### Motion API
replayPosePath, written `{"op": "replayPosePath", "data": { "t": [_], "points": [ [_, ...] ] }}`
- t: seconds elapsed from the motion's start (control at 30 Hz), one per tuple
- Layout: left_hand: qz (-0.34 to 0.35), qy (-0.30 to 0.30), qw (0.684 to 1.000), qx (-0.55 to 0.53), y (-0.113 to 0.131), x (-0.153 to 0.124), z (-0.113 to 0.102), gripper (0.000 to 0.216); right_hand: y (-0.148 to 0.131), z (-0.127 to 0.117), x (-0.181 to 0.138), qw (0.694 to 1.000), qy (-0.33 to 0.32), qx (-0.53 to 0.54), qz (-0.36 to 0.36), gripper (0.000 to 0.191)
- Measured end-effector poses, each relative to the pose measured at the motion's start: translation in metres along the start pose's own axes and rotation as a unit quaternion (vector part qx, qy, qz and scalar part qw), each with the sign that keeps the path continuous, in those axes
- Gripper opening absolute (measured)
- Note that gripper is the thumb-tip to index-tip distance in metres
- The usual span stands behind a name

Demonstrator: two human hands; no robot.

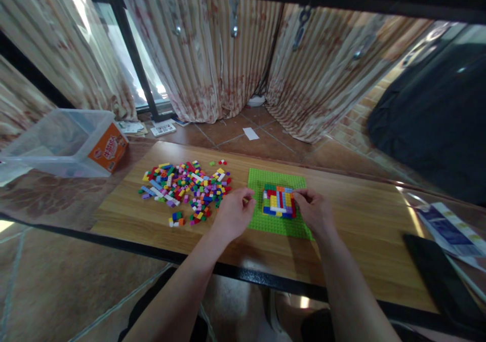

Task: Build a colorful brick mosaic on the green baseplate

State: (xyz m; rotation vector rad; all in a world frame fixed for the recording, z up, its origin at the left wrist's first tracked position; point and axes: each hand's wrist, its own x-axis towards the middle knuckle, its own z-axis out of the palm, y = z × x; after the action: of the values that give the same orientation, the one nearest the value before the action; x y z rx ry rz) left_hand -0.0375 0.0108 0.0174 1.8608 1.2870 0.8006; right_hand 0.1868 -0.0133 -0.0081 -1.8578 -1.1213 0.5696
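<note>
A low, multicoloured build of toy bricks [280, 203] sits on a green studded baseplate [279, 225]. My left hand [236, 211] is curled closed over the baseplate's left edge, apart from the build. A small yellowish bit shows at its fingertips, too small to name. At the build's right side, my right hand [316, 211] has its thumb and fingers pinched together against the upper right corner. Whatever lies between those fingertips is hidden. Left of my left hand spreads a pile of loose toy bricks [193, 180] in many colours.
Everything rests on a wooden board [360, 230] on a dark-edged table. A clear plastic bin [64, 144] with an orange label stands at the far left. On the right lie a dark tablet-like slab [436, 271] and printed papers [451, 230]. Clips hang from a bar overhead.
</note>
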Motion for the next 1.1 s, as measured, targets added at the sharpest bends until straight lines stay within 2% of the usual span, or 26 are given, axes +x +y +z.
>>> {"op": "replayPosePath", "data": {
  "t": [0.13,0.37,0.67,0.93,1.1],
  "points": [
    [0.024,-0.034,0.998,0.038,0.005,-0.006,0.016,0.031,-0.005,-0.002,-0.002,0.998,0.001,-0.061,-0.027,0.030],
    [0.017,-0.069,0.992,0.107,0.012,-0.009,0.024,0.035,-0.001,-0.001,0.000,0.998,0.005,-0.053,-0.026,0.030],
    [0.030,-0.071,0.990,0.118,0.010,-0.011,0.025,0.037,0.008,0.003,0.003,1.000,0.022,-0.004,0.015,0.033],
    [0.029,-0.061,0.990,0.126,0.010,-0.011,0.027,0.036,0.000,0.005,0.000,0.999,0.030,-0.021,-0.007,0.030],
    [0.030,-0.055,0.991,0.120,0.008,-0.010,0.028,0.038,0.002,0.001,0.000,0.996,0.019,0.083,0.030,0.044]
  ]
}}
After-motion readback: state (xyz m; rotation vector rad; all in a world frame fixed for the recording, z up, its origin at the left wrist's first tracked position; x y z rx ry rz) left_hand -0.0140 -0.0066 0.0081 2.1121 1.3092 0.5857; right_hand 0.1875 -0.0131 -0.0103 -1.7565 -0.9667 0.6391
